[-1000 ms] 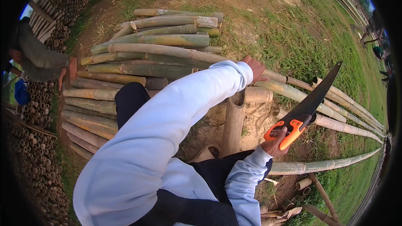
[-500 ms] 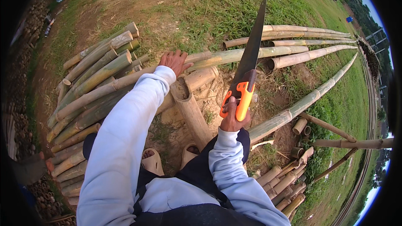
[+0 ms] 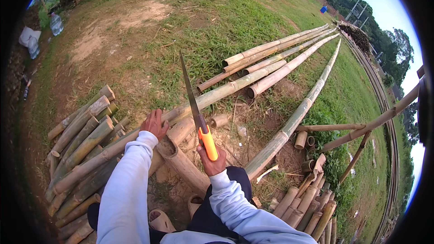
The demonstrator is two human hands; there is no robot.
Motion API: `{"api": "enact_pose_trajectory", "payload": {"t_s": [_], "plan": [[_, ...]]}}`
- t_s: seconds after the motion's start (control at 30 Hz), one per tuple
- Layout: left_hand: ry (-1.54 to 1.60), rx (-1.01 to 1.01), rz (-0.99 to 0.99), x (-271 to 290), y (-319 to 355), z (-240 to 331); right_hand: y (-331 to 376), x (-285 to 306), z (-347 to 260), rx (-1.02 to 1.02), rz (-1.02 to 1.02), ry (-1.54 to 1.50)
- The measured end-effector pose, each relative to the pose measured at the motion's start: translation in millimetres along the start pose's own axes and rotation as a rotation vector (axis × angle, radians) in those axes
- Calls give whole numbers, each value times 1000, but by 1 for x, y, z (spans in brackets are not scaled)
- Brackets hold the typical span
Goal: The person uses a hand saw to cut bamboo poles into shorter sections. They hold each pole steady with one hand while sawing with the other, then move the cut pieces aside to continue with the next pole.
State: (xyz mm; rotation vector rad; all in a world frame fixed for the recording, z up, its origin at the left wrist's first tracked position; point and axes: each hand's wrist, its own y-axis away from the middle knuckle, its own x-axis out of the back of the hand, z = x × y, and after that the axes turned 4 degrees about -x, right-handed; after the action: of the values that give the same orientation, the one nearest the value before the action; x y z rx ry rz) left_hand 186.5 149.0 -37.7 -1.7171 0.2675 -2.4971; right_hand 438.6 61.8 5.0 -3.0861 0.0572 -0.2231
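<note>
One saw (image 3: 191, 97) is held by its orange handle in the closed right hand (image 3: 212, 160), the blade pointed up and seen across a long bamboo pole (image 3: 177, 112). The left hand (image 3: 154, 124) is laid on the pole, back upward; how tightly the pole is gripped cannot be told. A hollow log (image 3: 187, 167) is seen between the forearms. Cut lengths (image 3: 92, 141) are piled at left; more poles (image 3: 280, 73) are spread on grass (image 3: 226, 18).
</note>
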Motion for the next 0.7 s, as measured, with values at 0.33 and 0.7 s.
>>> {"api": "enact_pose_trajectory", "payload": {"t_s": [0.33,0.7], "plan": [[-185,-208,207,8,15,6,2,0,11,107,-79,126],[50,-60,84,12,40,-19,9,-7,16,205,-111,209]]}}
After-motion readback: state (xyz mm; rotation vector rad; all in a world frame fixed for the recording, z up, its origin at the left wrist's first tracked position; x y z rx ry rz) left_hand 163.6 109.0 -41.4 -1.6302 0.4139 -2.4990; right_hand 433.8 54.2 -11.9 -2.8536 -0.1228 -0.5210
